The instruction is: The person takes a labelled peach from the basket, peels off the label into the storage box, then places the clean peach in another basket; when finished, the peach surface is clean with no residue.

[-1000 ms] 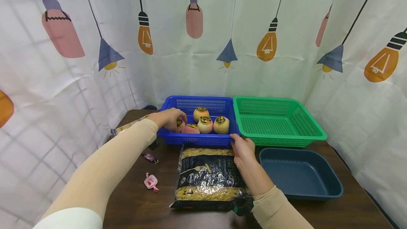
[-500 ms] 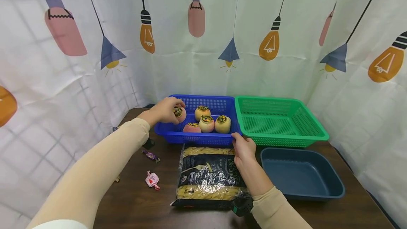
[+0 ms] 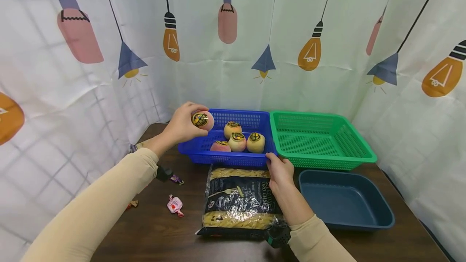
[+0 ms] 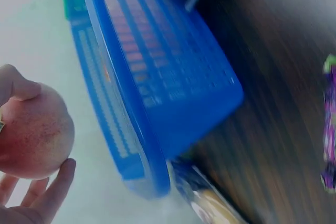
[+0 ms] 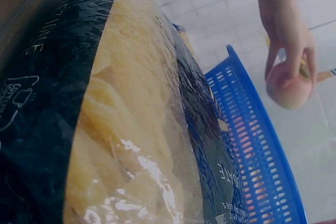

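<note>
Fruit (image 3: 202, 119), round, firm and likely bruisable, is sitting in the left hand (image 3: 181, 125), whose fingers are cupping its sides above the blue basket (image 3: 225, 158).

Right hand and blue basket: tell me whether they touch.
Touching. The head view shows the right hand with its fingertips against the near right corner of the blue basket, no gap visible, palm resting on the pasta bag.

dark wood table (image 3: 160, 229) bears three trays (blue, green, navy), pasta bag (image 3: 238, 201), wrapped candies (image 3: 174, 206).
</note>
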{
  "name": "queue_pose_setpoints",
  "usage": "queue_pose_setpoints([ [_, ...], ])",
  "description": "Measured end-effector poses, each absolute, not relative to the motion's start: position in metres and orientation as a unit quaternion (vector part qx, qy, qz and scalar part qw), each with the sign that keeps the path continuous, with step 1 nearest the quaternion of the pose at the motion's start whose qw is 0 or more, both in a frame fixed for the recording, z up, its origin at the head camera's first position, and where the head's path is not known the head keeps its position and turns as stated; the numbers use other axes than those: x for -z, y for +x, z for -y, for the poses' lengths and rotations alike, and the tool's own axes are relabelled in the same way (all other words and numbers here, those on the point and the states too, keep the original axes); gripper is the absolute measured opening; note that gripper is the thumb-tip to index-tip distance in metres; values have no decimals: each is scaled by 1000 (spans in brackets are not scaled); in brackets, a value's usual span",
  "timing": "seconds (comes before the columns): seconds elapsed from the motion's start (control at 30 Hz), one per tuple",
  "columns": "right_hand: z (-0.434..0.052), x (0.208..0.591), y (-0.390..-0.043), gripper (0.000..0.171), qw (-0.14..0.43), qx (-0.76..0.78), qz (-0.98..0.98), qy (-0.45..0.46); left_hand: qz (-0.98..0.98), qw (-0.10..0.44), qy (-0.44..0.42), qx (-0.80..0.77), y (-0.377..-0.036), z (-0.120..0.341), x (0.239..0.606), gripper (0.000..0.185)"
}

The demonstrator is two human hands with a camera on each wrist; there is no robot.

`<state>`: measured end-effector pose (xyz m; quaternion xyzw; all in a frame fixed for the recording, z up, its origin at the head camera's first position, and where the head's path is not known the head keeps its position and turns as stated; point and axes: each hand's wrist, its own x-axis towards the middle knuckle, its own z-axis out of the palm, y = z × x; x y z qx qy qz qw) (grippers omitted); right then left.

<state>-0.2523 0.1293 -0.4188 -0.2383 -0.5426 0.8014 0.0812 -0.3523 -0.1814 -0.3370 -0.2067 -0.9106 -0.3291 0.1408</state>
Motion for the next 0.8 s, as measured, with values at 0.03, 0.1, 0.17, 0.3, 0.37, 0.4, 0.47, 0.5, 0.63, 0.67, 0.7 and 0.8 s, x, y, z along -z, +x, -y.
queue_pose_setpoints([
  [0.03,-129,419,-252,73,81,-802,542,-238,905,148,-210,340,-348,179,336,75],
  [0.1,-130,418,-250,74,80,-802,543,-235,894,160,-216,360,-338,173,335,74],
  [0.17,-130,418,-249,74,79,-802,544,-233,883,169,-223,377,-329,167,334,74],
  [0.3,-131,418,-249,74,78,-800,548,-233,866,183,-243,397,-311,157,338,74],
  [0.37,-131,418,-248,72,79,-795,553,-236,860,186,-251,404,-301,152,341,75],
  [0.4,-131,419,-248,72,80,-793,556,-238,857,184,-254,409,-296,149,344,75],
  [0.47,-131,419,-248,71,82,-790,559,-239,850,176,-256,424,-285,142,348,77],
  [0.5,-131,419,-248,71,83,-790,560,-238,848,171,-256,431,-279,139,350,77],
  [0.63,-132,419,-247,72,82,-791,560,-232,827,154,-260,473,-257,125,360,79],
  [0.67,-132,419,-247,72,81,-791,561,-231,823,155,-262,479,-252,121,363,80],
  [0.7,-132,419,-247,72,80,-790,562,-231,818,154,-263,488,-247,118,365,80],
  [0.8,-132,418,-245,73,74,-788,567,-230,805,164,-261,506,-233,108,373,83],
])
